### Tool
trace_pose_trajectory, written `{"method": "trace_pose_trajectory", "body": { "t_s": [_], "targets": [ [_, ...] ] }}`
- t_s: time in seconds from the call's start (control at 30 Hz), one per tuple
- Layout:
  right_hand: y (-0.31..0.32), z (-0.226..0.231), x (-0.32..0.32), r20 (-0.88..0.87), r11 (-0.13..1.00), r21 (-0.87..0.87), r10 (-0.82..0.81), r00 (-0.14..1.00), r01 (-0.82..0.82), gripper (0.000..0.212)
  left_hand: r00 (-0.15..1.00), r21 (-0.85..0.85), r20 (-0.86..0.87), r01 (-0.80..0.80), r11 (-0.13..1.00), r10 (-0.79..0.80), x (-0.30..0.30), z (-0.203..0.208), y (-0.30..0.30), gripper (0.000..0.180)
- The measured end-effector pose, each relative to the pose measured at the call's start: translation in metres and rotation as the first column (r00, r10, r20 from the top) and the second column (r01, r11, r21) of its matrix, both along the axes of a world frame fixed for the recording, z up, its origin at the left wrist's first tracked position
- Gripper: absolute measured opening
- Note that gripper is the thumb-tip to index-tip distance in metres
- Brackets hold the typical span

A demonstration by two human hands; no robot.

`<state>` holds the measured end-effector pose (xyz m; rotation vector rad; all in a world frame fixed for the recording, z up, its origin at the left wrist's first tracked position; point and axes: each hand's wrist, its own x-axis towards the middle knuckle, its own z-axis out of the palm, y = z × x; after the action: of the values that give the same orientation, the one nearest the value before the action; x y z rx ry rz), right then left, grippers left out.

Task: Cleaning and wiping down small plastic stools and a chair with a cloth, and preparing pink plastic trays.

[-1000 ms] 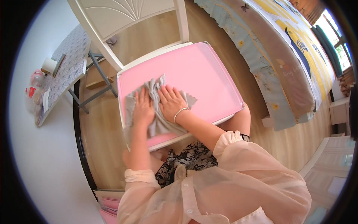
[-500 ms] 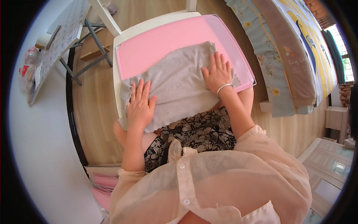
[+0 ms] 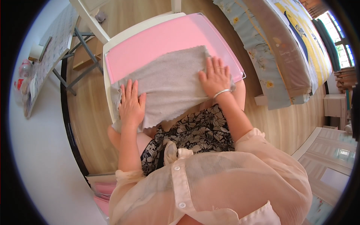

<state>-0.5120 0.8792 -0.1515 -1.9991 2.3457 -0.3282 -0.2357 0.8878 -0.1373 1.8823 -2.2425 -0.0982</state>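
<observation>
A grey cloth with zigzag-cut edges lies spread over the near part of a flat pink sheet, which has a clear, see-through border on its right. Palm down, my left hand rests on the cloth's left end, its fingers stretched out. On the right end, my right hand presses flat with the thumb held apart; a silver bangle circles that wrist. The cloth's near edge hangs by my lap, and a few soft folds run between the hands.
The pink sheet lies on a white chair. A folding table with grey legs stands at the left, holding a clear plastic item. On the right is a bed with a flowered skirt. Pink packets lie by the lower left wall.
The cloth looks flatter, with fewer wrinkles. Its far right corner and my right hand have come slightly nearer to me. The whole view has shifted and turned a little.
</observation>
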Motion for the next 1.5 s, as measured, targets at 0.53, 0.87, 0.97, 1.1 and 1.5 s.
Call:
{"method": "trace_pose_trajectory", "body": {
  "t_s": [0.53,0.87,0.97,1.1,1.5],
  "targets": [
    [-0.020,0.011,0.090,0.095,0.981,0.098,0.156,0.983,-0.165,0.057,0.994,-0.053,0.067,0.085,0.995,-0.081,-0.032,-0.005,-0.001,0.045],
    [-0.031,0.014,0.007,-0.026,0.965,0.139,-0.221,0.975,0.223,0.063,0.996,0.012,0.071,0.050,0.999,-0.051,-0.019,-0.006,-0.009,0.049],
    [-0.018,0.007,0.063,-0.041,0.990,0.141,-0.023,0.999,0.028,0.064,0.993,0.027,0.095,0.064,0.998,-0.066,0.022,-0.010,-0.029,0.048],
    [0.002,0.018,0.105,0.089,0.989,0.087,0.113,0.990,-0.121,0.063,0.983,0.179,0.096,-0.169,0.969,0.154,0.035,0.005,-0.044,0.047],
    [0.021,0.019,-0.003,-0.131,0.990,0.113,-0.073,0.989,0.089,0.062,0.956,0.038,-0.023,0.293,0.955,-0.292,-0.093,0.001,-0.013,0.051]
  ]
}}
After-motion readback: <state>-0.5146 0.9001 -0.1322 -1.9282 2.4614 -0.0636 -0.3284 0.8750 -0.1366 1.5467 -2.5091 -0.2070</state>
